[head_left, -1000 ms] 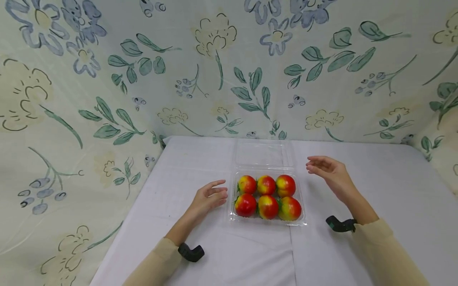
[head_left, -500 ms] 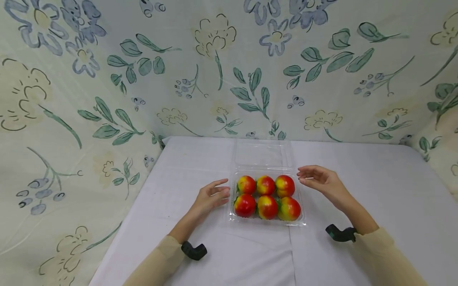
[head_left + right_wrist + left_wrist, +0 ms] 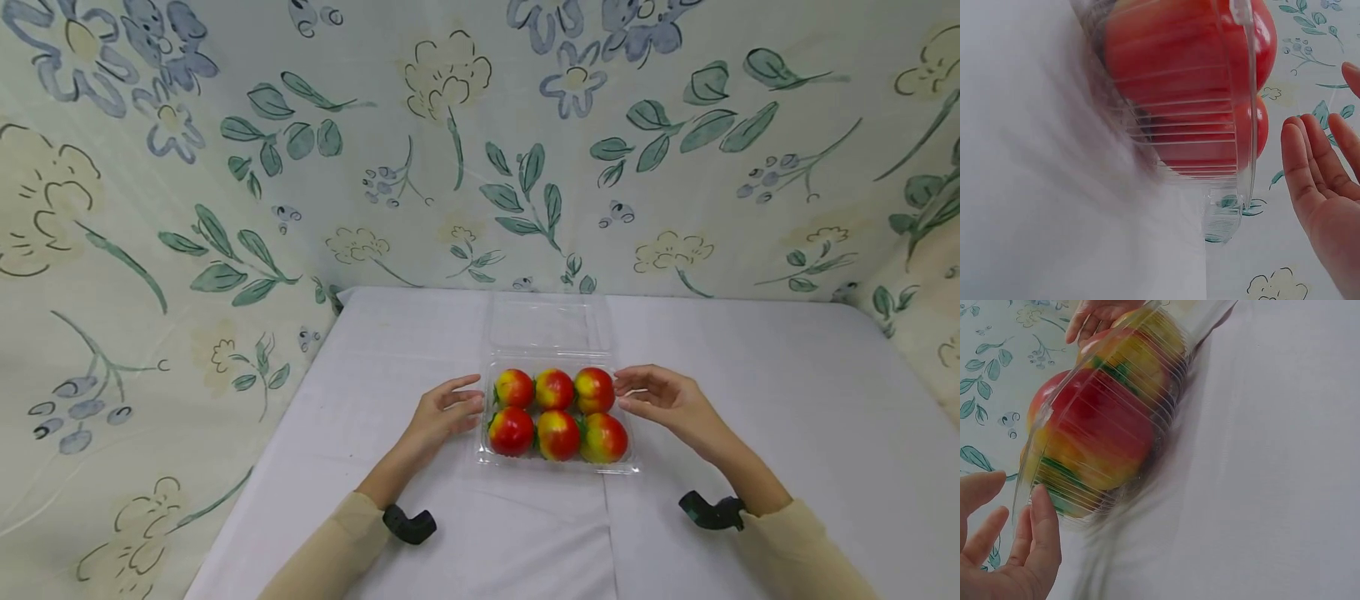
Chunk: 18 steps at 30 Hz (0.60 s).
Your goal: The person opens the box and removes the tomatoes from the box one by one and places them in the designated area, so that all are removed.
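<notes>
A clear plastic clamshell box [image 3: 555, 467] sits on the table with its lid [image 3: 551, 323] laid back behind it. Two rows of round red and yellow fruits with green leaves, among them a front left fruit [image 3: 512, 431], fill the base. At the box's left side is my left hand [image 3: 442, 412], its fingers relaxed and spread; in the left wrist view the fingertips [image 3: 1040, 495] overlap the ribbed wall, and I cannot tell whether they touch. My right hand [image 3: 663, 402] is by the right rim, fingers loosely extended, with a gap to the box in the right wrist view.
A white cloth [image 3: 540, 533] with a crease in front of the box covers the table. Behind and to the left hangs a floral curtain [image 3: 420, 192]. Each wrist carries a black mount, one on the left [image 3: 409, 525] and one on the right [image 3: 711, 510].
My right hand has moved left and nearer to the box's right side. My left hand has shifted slightly right toward the box. The box and fruits stay in place on the table.
</notes>
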Each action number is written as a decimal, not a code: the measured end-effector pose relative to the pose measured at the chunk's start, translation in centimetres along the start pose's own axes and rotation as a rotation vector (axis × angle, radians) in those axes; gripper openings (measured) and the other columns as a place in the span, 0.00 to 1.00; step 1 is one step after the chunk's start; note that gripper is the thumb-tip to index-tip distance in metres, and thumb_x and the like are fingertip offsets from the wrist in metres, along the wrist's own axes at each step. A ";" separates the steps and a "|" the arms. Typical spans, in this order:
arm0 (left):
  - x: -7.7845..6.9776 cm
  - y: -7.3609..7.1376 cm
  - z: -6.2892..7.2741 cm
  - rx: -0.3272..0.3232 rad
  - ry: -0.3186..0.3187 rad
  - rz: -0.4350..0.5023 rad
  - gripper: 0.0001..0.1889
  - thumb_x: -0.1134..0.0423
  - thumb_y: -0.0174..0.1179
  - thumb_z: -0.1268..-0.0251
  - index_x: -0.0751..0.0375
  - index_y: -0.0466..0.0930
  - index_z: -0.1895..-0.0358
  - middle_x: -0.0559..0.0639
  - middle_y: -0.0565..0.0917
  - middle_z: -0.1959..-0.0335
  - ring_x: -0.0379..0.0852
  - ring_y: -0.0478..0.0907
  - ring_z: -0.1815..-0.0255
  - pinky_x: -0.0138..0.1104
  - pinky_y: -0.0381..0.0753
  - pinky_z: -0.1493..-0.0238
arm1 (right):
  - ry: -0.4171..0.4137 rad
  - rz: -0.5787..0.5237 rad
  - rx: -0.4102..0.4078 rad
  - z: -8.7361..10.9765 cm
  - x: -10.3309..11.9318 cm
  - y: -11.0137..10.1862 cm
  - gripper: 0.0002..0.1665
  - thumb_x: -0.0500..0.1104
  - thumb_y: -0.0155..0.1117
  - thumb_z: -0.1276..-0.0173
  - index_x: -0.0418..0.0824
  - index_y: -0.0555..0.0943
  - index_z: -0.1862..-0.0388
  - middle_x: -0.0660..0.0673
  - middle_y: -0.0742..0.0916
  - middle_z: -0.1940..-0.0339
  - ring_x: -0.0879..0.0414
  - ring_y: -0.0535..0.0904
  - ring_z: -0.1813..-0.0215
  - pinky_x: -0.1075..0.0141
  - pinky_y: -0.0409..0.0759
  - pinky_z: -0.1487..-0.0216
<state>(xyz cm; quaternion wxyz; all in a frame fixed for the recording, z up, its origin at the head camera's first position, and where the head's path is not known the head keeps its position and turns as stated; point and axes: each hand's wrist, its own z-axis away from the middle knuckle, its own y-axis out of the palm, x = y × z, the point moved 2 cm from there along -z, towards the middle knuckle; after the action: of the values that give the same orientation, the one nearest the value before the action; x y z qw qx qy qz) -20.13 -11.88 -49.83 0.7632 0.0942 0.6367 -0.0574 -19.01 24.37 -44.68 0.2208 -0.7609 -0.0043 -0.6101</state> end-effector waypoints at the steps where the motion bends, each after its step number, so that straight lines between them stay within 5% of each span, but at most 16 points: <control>1: 0.0 0.0 0.0 0.000 -0.002 0.003 0.26 0.62 0.65 0.31 0.61 0.73 0.32 0.60 0.81 0.46 0.53 0.82 0.47 0.43 0.85 0.52 | -0.003 0.000 0.001 0.1 0.0 0.1 0.22 0.35 0.68 0.32 0.29 0.76 0.41 0.31 0.82 0.46 0.54 0.83 0.49 0.72 0.81 0.50; 7: -0.1 0.0 -0.1 0.000 -0.017 0.009 0.25 0.63 0.64 0.31 0.59 0.74 0.32 0.60 0.81 0.46 0.51 0.82 0.48 0.43 0.85 0.52 | -0.027 -0.003 0.018 0.5 0.1 0.7 0.22 0.34 0.69 0.33 0.30 0.77 0.42 0.31 0.82 0.46 0.46 0.82 0.47 0.72 0.81 0.48; 18: -0.1 0.0 -0.5 0.010 -0.025 0.006 0.25 0.67 0.64 0.31 0.65 0.74 0.33 0.61 0.81 0.50 0.49 0.83 0.54 0.43 0.85 0.53 | -0.044 0.019 0.049 0.8 0.1 1.5 0.21 0.34 0.69 0.34 0.33 0.78 0.43 0.35 0.83 0.46 0.48 0.81 0.48 0.71 0.80 0.47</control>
<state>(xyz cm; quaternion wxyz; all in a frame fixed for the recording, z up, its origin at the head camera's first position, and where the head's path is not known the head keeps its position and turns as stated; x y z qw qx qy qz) -20.64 -11.82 -49.81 0.7708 0.0993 0.6265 -0.0596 -17.82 23.23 -45.18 0.2453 -0.7684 -0.0168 -0.5909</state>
